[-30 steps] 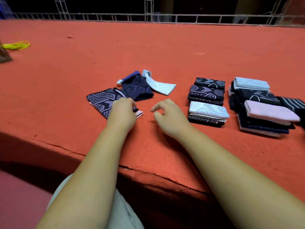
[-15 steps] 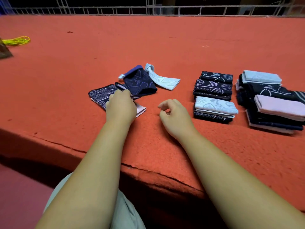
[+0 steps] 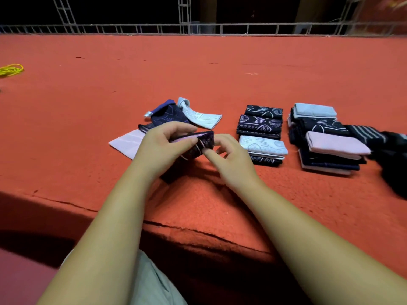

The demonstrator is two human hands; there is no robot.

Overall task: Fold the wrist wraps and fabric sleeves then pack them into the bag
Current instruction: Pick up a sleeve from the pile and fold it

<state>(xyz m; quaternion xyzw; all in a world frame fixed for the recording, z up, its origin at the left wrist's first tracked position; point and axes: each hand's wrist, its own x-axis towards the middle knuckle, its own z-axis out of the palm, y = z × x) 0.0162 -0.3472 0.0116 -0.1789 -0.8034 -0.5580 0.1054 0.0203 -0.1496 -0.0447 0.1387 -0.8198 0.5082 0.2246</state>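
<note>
Dark patterned sleeve (image 3: 203, 140), pink lining showing, is pinched in L hand (image 3: 163, 148) fingers (image 3: 185, 142), held just above the orange surface (image 3: 198, 73). R hand (image 3: 233, 166) fingers (image 3: 209, 153) nip its right end. Beside L hand: pale pink piece (image 3: 126, 143). Behind: navy piece (image 3: 169, 116), white piece (image 3: 202, 117). To the right: near folded stack (image 3: 259, 128), far folded stack (image 3: 326, 137).

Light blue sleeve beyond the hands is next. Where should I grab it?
Pinch the flat right-hand end of the light blue sleeve, coming from the right: it lies free on the mat, while its left end curls against the navy sleeve.
</note>
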